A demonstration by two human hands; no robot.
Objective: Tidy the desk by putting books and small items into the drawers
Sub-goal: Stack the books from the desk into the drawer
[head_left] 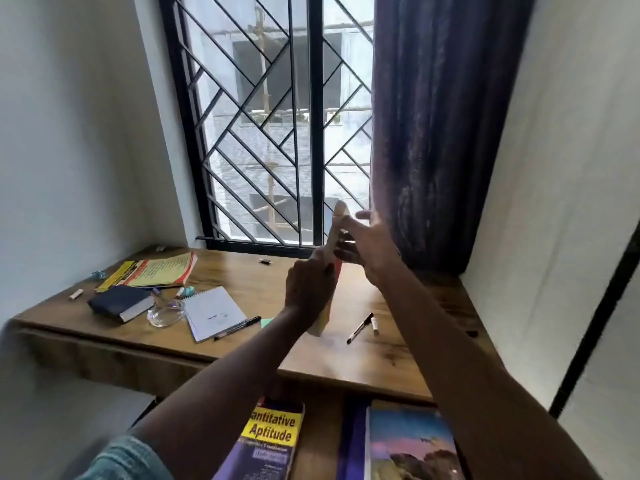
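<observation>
Standing near upright, thick red-edged book (pixel 324 318)

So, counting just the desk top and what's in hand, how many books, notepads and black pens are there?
Books: 3 – yellow-red book, dark blue book, held book
Notepads: 1 – spiral notepad
Black pens: 2 – pen at the notepad's corner, pen farther right
Total: 6

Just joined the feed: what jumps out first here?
A book held on edge above the desk, left hand gripping low, right hand holding near its top. Below, the open drawer holds a Quantitative Aptitude book; a spiral notepad lies on the desk's left.
</observation>
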